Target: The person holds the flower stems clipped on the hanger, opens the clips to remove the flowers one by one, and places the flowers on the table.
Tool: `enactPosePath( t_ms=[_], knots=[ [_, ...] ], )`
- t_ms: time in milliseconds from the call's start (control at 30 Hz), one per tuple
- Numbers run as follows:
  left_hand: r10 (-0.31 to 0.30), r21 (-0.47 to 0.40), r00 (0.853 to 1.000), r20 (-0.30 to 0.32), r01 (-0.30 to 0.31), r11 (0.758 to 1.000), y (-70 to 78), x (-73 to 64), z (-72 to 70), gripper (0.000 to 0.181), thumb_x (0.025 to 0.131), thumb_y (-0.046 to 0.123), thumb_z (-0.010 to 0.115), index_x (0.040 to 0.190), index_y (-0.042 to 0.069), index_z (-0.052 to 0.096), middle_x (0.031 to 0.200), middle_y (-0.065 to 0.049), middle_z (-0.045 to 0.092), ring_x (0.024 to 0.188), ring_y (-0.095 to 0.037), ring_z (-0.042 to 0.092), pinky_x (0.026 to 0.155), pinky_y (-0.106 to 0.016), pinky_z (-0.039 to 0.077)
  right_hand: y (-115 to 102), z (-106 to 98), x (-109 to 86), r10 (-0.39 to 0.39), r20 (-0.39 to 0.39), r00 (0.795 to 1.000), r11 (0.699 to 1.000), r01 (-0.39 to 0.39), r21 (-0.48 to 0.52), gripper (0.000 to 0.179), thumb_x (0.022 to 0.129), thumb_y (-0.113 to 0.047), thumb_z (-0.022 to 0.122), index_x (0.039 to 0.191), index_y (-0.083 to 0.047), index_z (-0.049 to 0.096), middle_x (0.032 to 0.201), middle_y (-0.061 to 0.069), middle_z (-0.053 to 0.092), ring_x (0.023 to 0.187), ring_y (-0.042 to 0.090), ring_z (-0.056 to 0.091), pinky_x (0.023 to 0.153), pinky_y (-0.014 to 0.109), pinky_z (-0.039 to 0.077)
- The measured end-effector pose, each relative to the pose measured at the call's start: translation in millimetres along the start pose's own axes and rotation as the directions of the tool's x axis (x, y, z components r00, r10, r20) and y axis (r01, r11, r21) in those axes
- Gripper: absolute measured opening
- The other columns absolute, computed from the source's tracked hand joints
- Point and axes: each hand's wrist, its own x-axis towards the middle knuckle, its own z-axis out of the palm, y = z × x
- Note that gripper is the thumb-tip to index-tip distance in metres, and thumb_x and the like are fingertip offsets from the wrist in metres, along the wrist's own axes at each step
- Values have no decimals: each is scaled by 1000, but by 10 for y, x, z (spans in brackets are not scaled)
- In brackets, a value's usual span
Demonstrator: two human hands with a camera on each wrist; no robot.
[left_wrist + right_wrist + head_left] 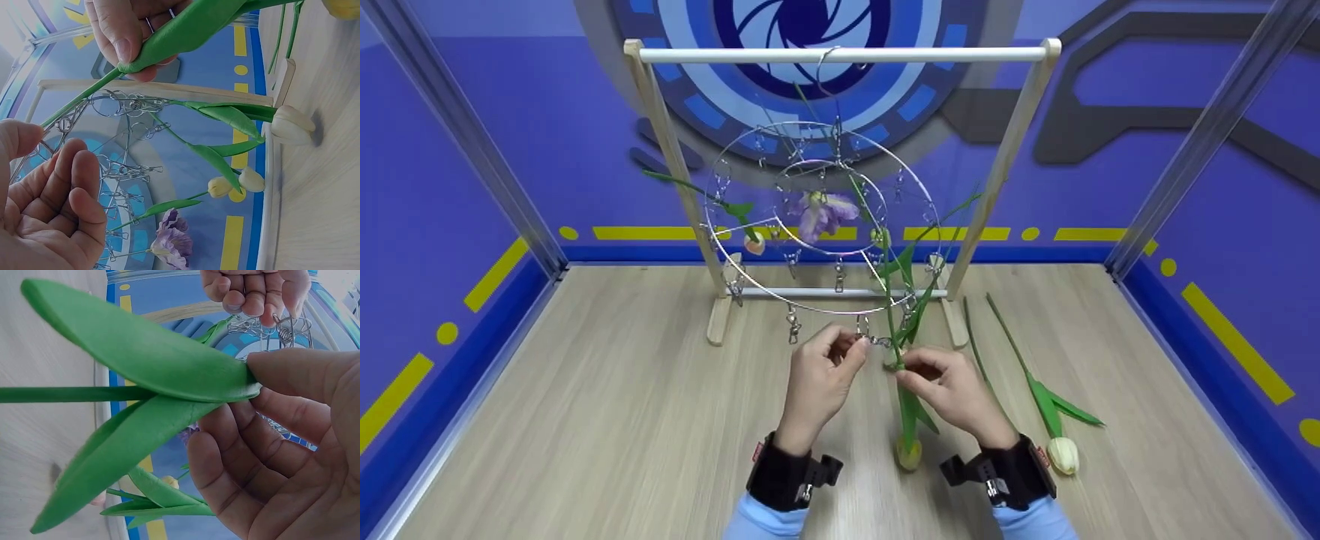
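At the front rim of a round wire drying hanger (pixel 780 301), my left hand (pixel 819 382) pinches a metal clip (pixel 285 333) between thumb and forefinger. My right hand (pixel 956 390) pinches an artificial tulip (pixel 910 455) at the stem where its green leaves (pixel 140 349) join. Its yellow blossom points down toward me, and its upper stem (pixel 79 106) runs up past the clip. From the hanger hang a purple flower (pixel 823 215), a peach tulip (pixel 754 242) on the left and white tulips (pixel 292 125) on the right.
A wooden stand (pixel 1027 142) with a white top bar (pixel 720 55) carries the hanger by its hook. On the table to the right lies a pale tulip (pixel 1063 455), with another green stem (pixel 976 341) partly behind my right hand. More metal clips (pixel 793 328) dangle round the rings.
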Motion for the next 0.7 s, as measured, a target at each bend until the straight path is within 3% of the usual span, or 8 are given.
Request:
enactPosePath(
  t_ms=[700],
  knots=[
    [-26,-3,1000,-15,26,1000,-25,0,39,17,100,20,69,107,5,74,89,-1,74,76,-12,63,67,-23,48,-10,1,-4,-24,0,1000,1000,24,-20,7,94,0,72,99,-2,76,92,9,73,75,6,60,66,24,51]
  ],
)
